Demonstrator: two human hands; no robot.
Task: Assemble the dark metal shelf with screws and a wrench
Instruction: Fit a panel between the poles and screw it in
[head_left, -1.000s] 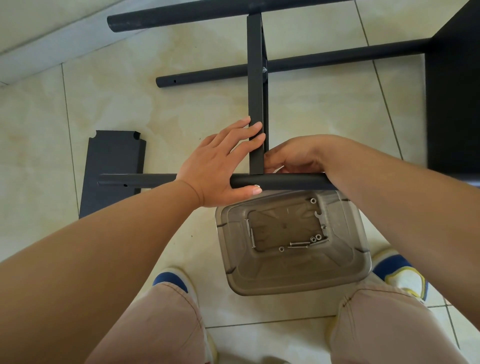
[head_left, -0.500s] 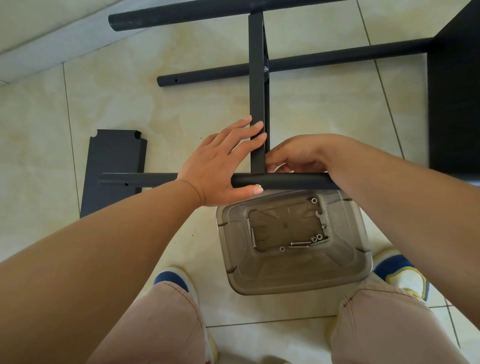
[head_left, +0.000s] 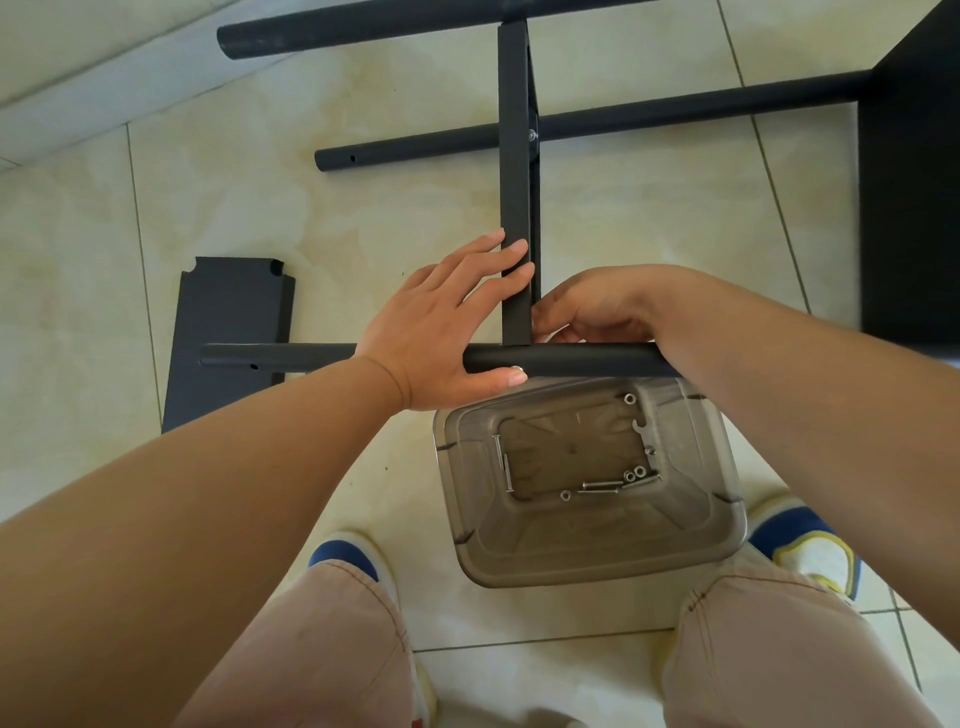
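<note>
Head cam, looking straight down. The right hand is tucked behind the near dark tube where the flat crossbar meets it, fingers curled, but what they pinch is hidden so I can't tell. Left hand is spread wide, fingers flat on the crossbar, thumb under the tube beside a screw head. The black shelf panel is cut off at the right edge. Floor is glossy beige tile, a loose dark panel lying left. The clear plastic bin sits between the shoes, holding long screws, washers and a small wrench.
</note>
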